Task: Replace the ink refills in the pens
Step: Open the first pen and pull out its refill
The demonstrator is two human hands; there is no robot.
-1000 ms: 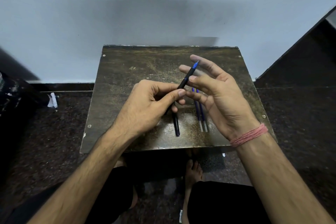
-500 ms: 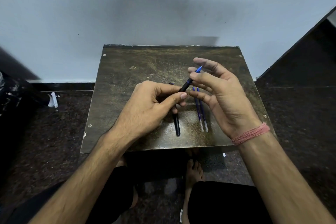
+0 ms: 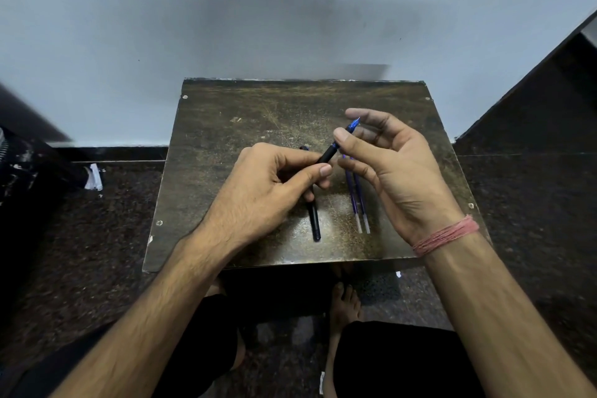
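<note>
slippage is the main risk: the left hand [image 3: 258,194] grips the black pen [image 3: 328,156] by its barrel above the board [image 3: 226,139], while the right hand [image 3: 394,171] pinches its blue tip end between thumb and forefinger, so a hard twist could probably flick the small tip away (it would be hard to find on the dark floor [image 3: 97,236]). a second pen [image 3: 314,220] lies below the left fingers, two blue refills [image 3: 357,203] just right of it, under the right hand; neither blocks the work.
</note>
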